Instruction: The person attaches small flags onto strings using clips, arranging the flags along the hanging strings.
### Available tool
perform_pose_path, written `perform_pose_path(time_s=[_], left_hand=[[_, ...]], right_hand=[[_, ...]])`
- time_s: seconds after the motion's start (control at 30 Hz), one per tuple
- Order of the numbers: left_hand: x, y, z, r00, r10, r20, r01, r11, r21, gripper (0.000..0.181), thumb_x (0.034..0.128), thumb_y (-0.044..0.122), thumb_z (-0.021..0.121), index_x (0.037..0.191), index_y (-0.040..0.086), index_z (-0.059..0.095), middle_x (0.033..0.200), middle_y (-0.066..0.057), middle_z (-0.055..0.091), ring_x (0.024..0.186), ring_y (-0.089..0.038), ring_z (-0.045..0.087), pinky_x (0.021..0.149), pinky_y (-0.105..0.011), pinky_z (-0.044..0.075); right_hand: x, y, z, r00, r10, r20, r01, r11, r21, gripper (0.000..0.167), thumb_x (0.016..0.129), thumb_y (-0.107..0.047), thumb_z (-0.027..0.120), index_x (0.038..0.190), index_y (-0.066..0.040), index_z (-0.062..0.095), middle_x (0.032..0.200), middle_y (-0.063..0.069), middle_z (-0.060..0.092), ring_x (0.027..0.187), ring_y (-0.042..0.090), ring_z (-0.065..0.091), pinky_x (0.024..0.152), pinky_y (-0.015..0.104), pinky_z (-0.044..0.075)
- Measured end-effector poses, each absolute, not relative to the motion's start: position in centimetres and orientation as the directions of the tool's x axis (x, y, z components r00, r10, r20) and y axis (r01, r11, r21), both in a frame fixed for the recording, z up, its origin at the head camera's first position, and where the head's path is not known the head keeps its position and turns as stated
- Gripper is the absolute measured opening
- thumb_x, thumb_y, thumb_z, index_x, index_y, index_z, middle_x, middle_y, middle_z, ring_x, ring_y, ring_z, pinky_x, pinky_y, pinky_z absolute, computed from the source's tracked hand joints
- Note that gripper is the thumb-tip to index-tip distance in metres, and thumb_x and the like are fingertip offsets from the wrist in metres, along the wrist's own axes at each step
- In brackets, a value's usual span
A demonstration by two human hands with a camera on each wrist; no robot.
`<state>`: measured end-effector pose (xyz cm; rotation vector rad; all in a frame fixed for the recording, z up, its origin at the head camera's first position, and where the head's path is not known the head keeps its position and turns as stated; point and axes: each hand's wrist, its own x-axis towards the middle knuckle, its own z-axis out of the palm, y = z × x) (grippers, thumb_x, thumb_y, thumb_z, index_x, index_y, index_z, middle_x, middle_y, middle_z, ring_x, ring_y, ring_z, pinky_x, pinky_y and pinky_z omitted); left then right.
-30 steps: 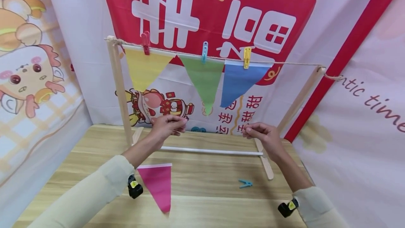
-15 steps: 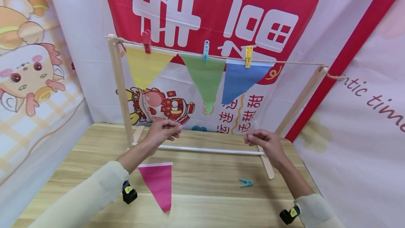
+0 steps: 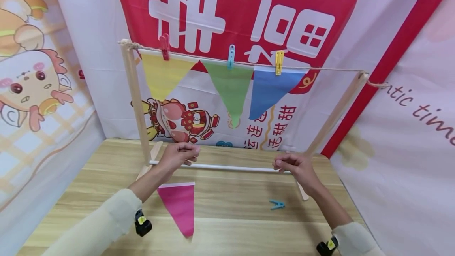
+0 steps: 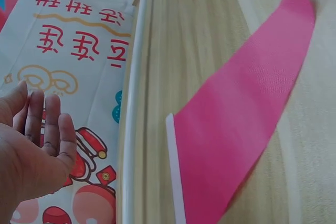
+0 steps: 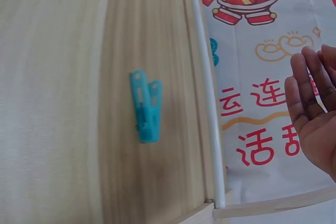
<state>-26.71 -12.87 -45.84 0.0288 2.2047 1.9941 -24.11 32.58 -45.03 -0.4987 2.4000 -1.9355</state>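
My left hand (image 3: 179, 157) hovers before the stand's left side, fingers loosely bent and nothing in them. Across from it, my right hand (image 3: 295, 166) is likewise empty, near the right post. A pink pennant (image 3: 182, 210) with a white top strip lies on the table below my left hand; its far end bends in the left wrist view (image 4: 236, 108). Below my right hand lies a teal clothespin (image 3: 277, 204). Yellow (image 3: 163, 76), green (image 3: 229, 86) and blue (image 3: 271, 92) pennants hang from a string (image 3: 334, 69), held by red (image 3: 164, 46), light-blue (image 3: 231, 56) and yellow (image 3: 279, 62) clothespins.
Two wooden posts, left (image 3: 136, 102) and right (image 3: 334, 115), carry the string. A white rod (image 3: 227, 167) joins their feet low over the wooden table (image 3: 234, 232). Printed cloths (image 3: 263, 19) surround the table at the back and sides.
Both hands have come down towards the table, the left also drifting left. The hung pennants, the pink pennant and the loose clothespin stay where they were.
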Motion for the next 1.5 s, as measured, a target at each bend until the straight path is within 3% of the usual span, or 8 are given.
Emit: perform_pose_path(time_s=[0.23, 0.5, 0.73, 0.9, 1.1, 1.3, 1.5], left_hand=[[-26.6, -13.1, -46.5, -0.982, 0.138, -0.127, -0.110, 0.122, 0.986, 0.038, 0.1077, 0.028, 0.081, 0.132, -0.001, 0.077, 0.101, 0.005, 0.085, 0.097, -0.014, 0.081, 0.094, -0.040, 0.069], [-26.3, -13.3, -47.3, -0.982, 0.115, -0.149, -0.133, 0.140, 0.981, 0.028, 0.1075, 0.023, 0.081, 0.128, 0.004, 0.079, 0.108, -0.001, 0.086, 0.100, -0.020, 0.083, 0.095, -0.040, 0.069], [-26.3, -13.4, -48.0, -0.979, 0.129, -0.155, -0.135, 0.156, 0.979, 0.030, 0.1065, 0.023, 0.081, 0.128, 0.003, 0.079, 0.111, -0.006, 0.085, 0.098, -0.016, 0.080, 0.094, -0.040, 0.068], [-26.1, -13.7, -48.7, -0.976, 0.127, -0.180, -0.152, 0.200, 0.968, 0.029, 0.1064, 0.025, 0.082, 0.127, 0.004, 0.079, 0.122, -0.014, 0.084, 0.105, -0.023, 0.081, 0.099, -0.047, 0.066], [-25.7, -14.4, -49.4, -0.969, 0.109, -0.222, -0.194, 0.222, 0.956, 0.029, 0.1043, 0.025, 0.084, 0.125, 0.005, 0.080, 0.114, -0.008, 0.084, 0.110, -0.029, 0.080, 0.102, -0.049, 0.066], [-25.5, -15.2, -49.8, -0.966, 0.098, -0.240, -0.207, 0.262, 0.943, 0.030, 0.1044, 0.027, 0.084, 0.126, 0.006, 0.080, 0.119, -0.008, 0.082, 0.114, -0.030, 0.078, 0.103, -0.051, 0.065], [-25.4, -15.9, -50.7, -0.961, 0.090, -0.263, -0.229, 0.277, 0.933, 0.027, 0.1039, 0.026, 0.084, 0.122, 0.007, 0.081, 0.114, -0.008, 0.082, 0.111, -0.029, 0.076, 0.096, -0.045, 0.066]], right_hand=[[-23.6, 32.8, -46.5, -0.953, -0.268, 0.144, -0.210, 0.237, -0.948, 0.034, 0.111, -0.006, 0.070, 0.129, 0.023, 0.067, 0.105, -0.005, 0.086, 0.097, 0.007, 0.082, 0.086, 0.027, 0.069], [-23.2, 33.2, -47.5, -0.954, -0.285, 0.098, -0.181, 0.282, -0.942, 0.032, 0.112, -0.007, 0.069, 0.131, 0.019, 0.070, 0.108, 0.002, 0.086, 0.098, 0.007, 0.081, 0.087, 0.028, 0.068], [-22.4, 33.5, -48.3, -0.956, -0.290, 0.031, -0.128, 0.324, -0.937, 0.032, 0.111, -0.011, 0.072, 0.130, 0.015, 0.072, 0.116, 0.021, 0.085, 0.100, 0.008, 0.081, 0.091, 0.029, 0.068], [-22.0, 33.7, -49.1, -0.953, -0.303, -0.022, -0.095, 0.364, -0.926, 0.039, 0.110, -0.014, 0.074, 0.134, 0.017, 0.069, 0.123, 0.030, 0.081, 0.101, 0.007, 0.081, 0.093, 0.031, 0.068], [-21.9, 34.0, -49.6, -0.943, -0.325, -0.071, -0.068, 0.400, -0.914, 0.043, 0.109, -0.016, 0.077, 0.136, 0.016, 0.069, 0.126, 0.032, 0.079, 0.106, 0.011, 0.081, 0.096, 0.024, 0.065], [-21.8, 34.4, -50.2, -0.928, -0.358, -0.101, -0.072, 0.439, -0.895, 0.040, 0.106, -0.015, 0.079, 0.134, 0.013, 0.071, 0.124, 0.030, 0.079, 0.106, 0.009, 0.076, 0.092, 0.021, 0.062], [-21.5, 34.6, -50.9, -0.897, -0.429, -0.103, -0.113, 0.450, -0.886, 0.038, 0.105, -0.012, 0.080, 0.132, 0.014, 0.071, 0.122, 0.028, 0.081, 0.107, 0.008, 0.076, 0.095, 0.018, 0.060]])
